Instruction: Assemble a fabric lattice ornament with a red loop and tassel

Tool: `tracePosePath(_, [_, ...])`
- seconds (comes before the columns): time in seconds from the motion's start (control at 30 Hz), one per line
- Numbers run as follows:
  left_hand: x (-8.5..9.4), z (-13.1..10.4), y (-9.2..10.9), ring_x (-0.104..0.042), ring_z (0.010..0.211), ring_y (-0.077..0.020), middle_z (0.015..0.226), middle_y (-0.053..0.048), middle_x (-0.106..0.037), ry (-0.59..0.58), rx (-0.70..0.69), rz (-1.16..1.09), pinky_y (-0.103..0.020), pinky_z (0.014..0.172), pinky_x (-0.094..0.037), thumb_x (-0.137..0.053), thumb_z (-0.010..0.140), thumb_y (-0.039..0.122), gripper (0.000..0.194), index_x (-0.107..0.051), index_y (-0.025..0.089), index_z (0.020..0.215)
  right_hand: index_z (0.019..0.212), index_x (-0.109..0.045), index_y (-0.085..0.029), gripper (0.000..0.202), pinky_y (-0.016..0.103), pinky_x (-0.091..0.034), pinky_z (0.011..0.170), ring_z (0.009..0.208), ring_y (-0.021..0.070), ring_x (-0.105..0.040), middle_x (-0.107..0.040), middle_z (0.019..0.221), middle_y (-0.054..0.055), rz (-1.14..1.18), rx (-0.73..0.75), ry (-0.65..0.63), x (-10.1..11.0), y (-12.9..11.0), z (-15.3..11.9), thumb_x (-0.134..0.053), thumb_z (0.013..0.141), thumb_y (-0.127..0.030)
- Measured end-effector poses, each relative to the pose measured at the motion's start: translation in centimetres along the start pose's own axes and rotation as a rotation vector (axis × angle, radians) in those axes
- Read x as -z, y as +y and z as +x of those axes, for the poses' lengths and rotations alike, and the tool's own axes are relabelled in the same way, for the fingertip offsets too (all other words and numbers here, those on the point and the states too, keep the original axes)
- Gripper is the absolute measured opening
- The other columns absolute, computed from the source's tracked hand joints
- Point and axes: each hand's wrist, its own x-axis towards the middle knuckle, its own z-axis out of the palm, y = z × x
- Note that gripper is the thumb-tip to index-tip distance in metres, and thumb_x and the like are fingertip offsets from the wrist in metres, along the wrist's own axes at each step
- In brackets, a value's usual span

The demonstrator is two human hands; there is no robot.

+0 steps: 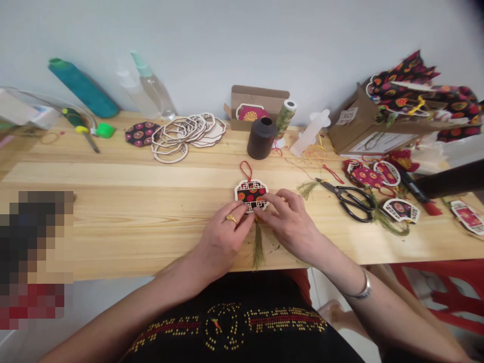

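Note:
A small ornament [251, 191] with a white cut-out frame and dark flowered fabric lies on the wooden table in front of me. From its top runs a red cord loop [246, 170], and an olive-green tassel [258, 247] hangs from its lower edge toward me. My left hand [226, 232], with a gold ring, grips the ornament's lower left edge. The fingers of my right hand [289, 222] are closed on its lower right edge, near the tassel's top. My fingertips cover part of the bottom rim.
Black-handled scissors [355, 201] lie right of my hands. Behind stand a black thread spool [261, 138] and a cardboard box [350, 121] heaped with fabric. White cut-out frames [170, 153] are piled back left, near a screwdriver [81, 129]. More finished-looking ornaments [401, 210] lie at right.

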Motion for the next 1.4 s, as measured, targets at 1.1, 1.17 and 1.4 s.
tracePosePath(1.1, [0.1, 1.3, 0.7, -0.053, 0.113, -0.0275, 0.114, -0.017, -0.063, 0.085, 0.251, -0.092, -0.049, 0.095, -0.050, -0.051, 0.085, 0.007, 0.026, -0.061, 0.006, 0.110, 0.114, -0.061, -0.016, 0.036, 0.045, -0.036, 0.091, 0.113, 0.0308, -0.037, -0.053, 0.127, 0.012, -0.028, 0.026, 0.001, 0.4, -0.2, 0.6, -0.054, 0.081, -0.007])
tracePosePath(1.17, [0.4, 1.7, 0.8, -0.048, 0.115, -0.0290, 0.116, -0.016, -0.062, 0.060, 0.301, -0.101, -0.052, 0.097, -0.046, -0.054, 0.084, 0.010, 0.026, -0.062, 0.009, 0.109, 0.114, -0.061, -0.017, 0.037, 0.044, -0.036, 0.091, 0.114, 0.0306, -0.036, -0.052, 0.127, 0.012, -0.014, 0.016, 0.004, 0.3, -0.2, 0.5, -0.054, 0.080, -0.006])
tracePosePath(1.4, [-0.4, 2.3, 1.7, -0.041, 0.112, -0.0330, 0.126, -0.012, -0.054, 0.053, 0.558, -0.121, -0.056, 0.093, -0.041, -0.062, 0.079, 0.019, 0.031, -0.060, 0.016, 0.110, 0.116, -0.060, -0.020, 0.043, 0.046, -0.038, 0.091, 0.115, 0.0308, -0.035, -0.049, 0.130, 0.012, 0.024, -0.021, 0.020, -0.1, -0.2, 0.0, -0.053, 0.077, -0.003])
